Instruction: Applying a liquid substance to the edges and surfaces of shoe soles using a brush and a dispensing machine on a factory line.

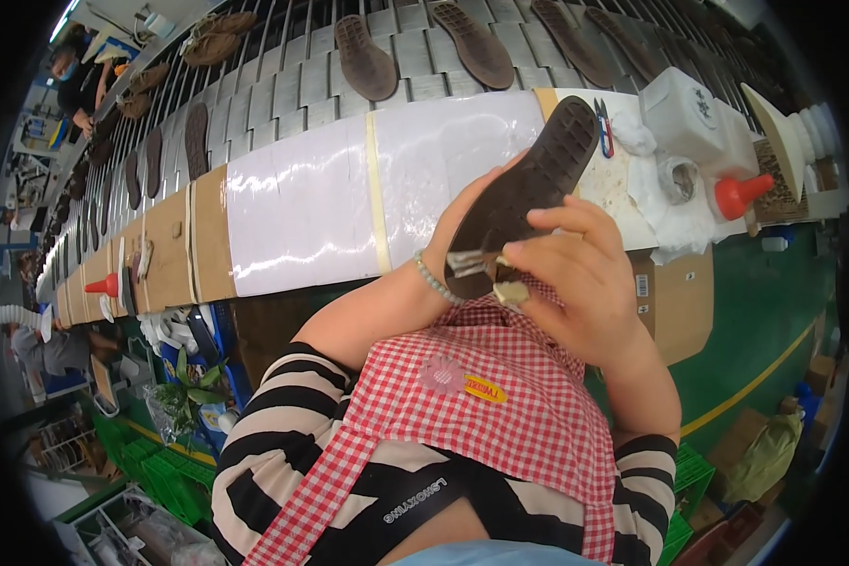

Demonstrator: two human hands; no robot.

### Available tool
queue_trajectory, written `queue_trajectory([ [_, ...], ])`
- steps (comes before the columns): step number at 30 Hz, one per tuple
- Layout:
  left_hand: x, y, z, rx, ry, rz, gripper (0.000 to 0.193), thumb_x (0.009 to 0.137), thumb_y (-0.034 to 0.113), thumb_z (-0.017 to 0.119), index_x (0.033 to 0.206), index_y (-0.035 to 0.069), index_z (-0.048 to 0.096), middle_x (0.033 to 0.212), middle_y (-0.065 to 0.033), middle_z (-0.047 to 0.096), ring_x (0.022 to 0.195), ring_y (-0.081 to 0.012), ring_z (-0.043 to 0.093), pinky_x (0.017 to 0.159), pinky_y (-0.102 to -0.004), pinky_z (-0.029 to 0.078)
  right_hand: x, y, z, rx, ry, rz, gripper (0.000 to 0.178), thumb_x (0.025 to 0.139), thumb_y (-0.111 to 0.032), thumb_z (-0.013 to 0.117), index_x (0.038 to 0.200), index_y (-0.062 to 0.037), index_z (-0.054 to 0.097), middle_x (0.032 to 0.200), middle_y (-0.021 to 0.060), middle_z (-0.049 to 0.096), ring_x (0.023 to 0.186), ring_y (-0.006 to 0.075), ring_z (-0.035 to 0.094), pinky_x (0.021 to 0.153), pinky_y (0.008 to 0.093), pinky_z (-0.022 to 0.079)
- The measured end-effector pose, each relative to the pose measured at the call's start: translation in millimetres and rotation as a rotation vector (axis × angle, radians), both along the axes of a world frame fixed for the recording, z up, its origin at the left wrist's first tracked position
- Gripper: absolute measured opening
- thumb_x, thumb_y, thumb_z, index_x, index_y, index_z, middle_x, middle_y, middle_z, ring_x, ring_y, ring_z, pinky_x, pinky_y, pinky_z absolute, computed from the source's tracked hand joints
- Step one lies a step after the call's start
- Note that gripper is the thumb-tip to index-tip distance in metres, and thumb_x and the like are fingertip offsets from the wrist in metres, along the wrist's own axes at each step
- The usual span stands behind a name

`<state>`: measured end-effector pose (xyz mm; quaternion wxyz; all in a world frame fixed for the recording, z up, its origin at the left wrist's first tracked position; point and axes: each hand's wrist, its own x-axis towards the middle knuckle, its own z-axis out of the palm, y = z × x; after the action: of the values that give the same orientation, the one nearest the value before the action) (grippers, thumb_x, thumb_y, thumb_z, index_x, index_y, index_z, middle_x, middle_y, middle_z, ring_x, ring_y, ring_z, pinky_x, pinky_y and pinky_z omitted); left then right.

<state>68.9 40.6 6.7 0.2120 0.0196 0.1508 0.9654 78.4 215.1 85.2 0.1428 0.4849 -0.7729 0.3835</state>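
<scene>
A dark brown shoe sole (526, 184) is held up tilted over the near edge of the workbench, its gridded tread facing up. My left hand (455, 219) grips it from behind and the left side, with most of the fingers hidden under the sole. My right hand (583, 274) is closed at the heel end, pinching what looks like a small brush (469, 263) with pale bristles lying against the heel. A pale yellowish piece (511, 292) shows below the right fingers; whether it belongs to the brush I cannot tell.
Beyond the white-covered bench edge (302, 212) runs a slatted metal conveyor (292, 108) carrying several soles (366, 61). To the right are thread snips (605, 129), a white plastic jug (681, 113) and a red-nozzled bottle (743, 195). Another person (85, 90) stands at the far left.
</scene>
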Motion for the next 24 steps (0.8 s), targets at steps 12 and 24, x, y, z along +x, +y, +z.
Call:
queue_trajectory([
  [12,4.8,-0.1,2.1,-0.047,-0.132,-0.022,0.036,0.109,0.016,0.035,0.131,-0.004,0.054,0.113,-0.0159,0.067,0.094,-0.0241,0.07,0.081,-0.0331,0.062,-4.0,4.4,8.8,0.102,0.029,0.078,0.036,0.071,-0.01,0.076,0.107,-0.0122,0.075,0.103,0.0007,0.071,0.117,0.024,0.061,0.109,0.0503,0.041],
  [24,11.2,1.3,5.1,-0.028,-0.052,-0.077,0.037,0.107,0.013,0.037,0.136,-0.006,0.051,0.124,-0.0197,0.064,0.104,-0.0282,0.069,0.09,-0.037,0.062,-6.8,9.9,16.2,0.153,0.039,0.086,0.027,0.076,-0.014,0.072,0.102,-0.0141,0.077,0.102,-0.0002,0.072,0.117,0.023,0.061,0.11,0.0492,0.04],
])
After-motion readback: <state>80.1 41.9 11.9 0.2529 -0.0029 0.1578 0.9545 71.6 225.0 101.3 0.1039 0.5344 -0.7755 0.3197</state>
